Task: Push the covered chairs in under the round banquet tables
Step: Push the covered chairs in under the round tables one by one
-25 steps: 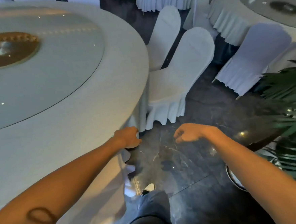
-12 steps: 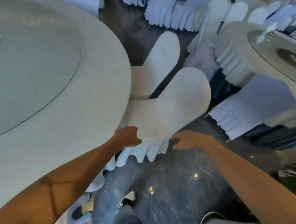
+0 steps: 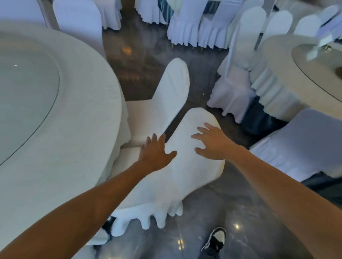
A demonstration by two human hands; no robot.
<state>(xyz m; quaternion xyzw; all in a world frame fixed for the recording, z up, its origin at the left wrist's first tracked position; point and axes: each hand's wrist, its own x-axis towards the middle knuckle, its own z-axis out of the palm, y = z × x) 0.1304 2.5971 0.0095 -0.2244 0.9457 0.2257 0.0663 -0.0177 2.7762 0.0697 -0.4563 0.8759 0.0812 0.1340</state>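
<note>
Dark marble floor [image 3: 243,215] carries the near covered chair [image 3: 181,169], drawn out beside the round counter's [image 3: 71,156] right edge. Left hand [image 3: 154,153] and right hand [image 3: 213,144] lie spread flat on its backrest, holding nothing. The push looks just begun; next, shove it straight toward the counter.

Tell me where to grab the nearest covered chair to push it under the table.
Take the rounded top of the chair backrest from behind, one hand per upper corner. The left hand and right hand spread open there; its seat already faces the table.
</note>
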